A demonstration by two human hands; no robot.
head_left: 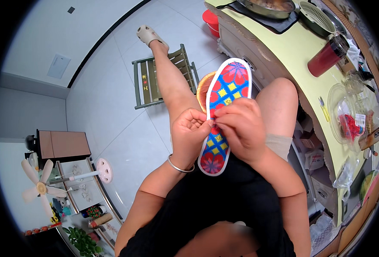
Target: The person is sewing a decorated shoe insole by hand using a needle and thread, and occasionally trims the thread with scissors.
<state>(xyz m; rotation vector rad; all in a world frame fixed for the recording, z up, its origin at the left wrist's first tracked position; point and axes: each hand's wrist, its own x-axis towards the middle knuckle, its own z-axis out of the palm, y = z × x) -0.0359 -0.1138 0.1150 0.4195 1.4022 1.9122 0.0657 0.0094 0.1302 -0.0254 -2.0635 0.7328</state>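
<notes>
An embroidered insole (226, 95) lies lengthwise between my hands above my lap. It has a white rim and red, blue and yellow patterned stitching. My left hand (190, 132) is closed, its thumb and fingers pinching the insole's left edge near the narrow middle. Over the same middle part, my right hand (243, 128) is closed too, thumb and forefinger pressed together at the stitched surface. Whatever sits between those right fingertips is too small to make out. Behind the insole's upper left edge shows part of a round orange-brown object (202, 91), mostly hidden.
A folding stool (146, 84) stands ahead, my outstretched leg over it. Along the right runs a pale yellow counter (298, 55) with a dark red flask (328, 55), a pan (270, 7), a clear tray (337, 100) holding red thread, and a phone (371, 139). A fan (40, 187) stands left.
</notes>
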